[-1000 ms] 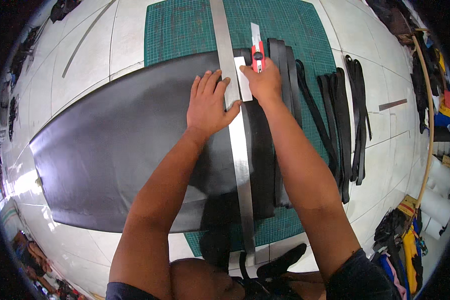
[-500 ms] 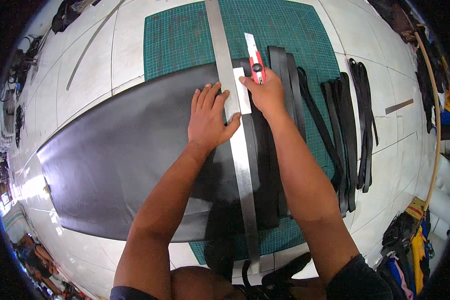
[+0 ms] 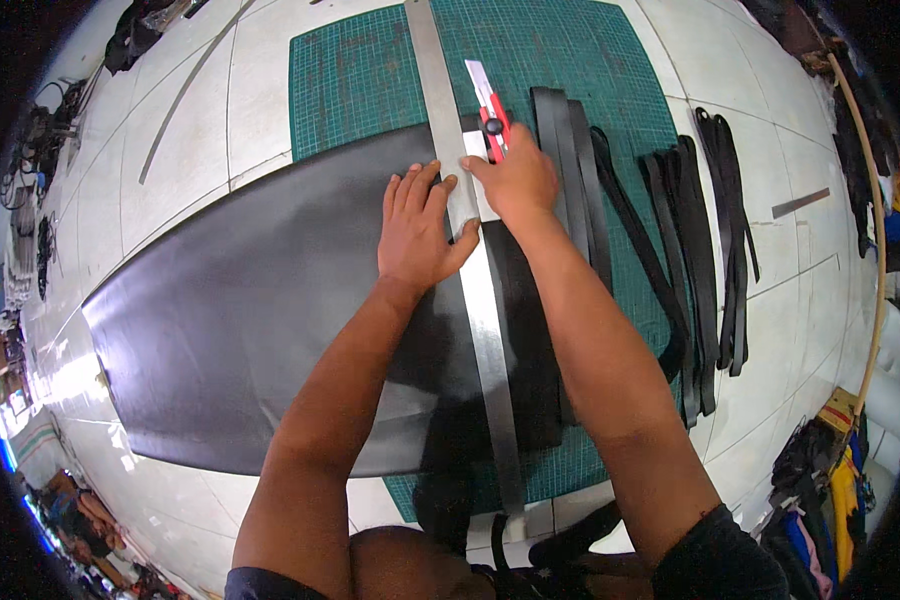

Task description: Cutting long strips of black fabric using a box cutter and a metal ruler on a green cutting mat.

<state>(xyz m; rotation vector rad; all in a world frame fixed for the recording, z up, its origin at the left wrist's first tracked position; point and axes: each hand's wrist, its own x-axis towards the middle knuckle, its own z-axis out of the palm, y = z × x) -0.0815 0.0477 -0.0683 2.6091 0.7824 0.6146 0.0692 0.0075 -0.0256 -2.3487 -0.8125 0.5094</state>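
Right hand (image 3: 515, 180) grips cutter (image 3: 490, 100) beside ruler (image 3: 475, 270)

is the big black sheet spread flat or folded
Spread flat: the black sheet lies in one smooth layer across the green mat and floor, pressed under the steel ruler.

A white tiled floor (image 3: 180, 130) carries a green cutting mat (image 3: 360, 80).

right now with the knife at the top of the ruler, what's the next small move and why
Probably draw the red utility knife toward the body along the steel ruler: the right hand holds it at the black sheet's far edge, and the left hand presses the ruler flat.
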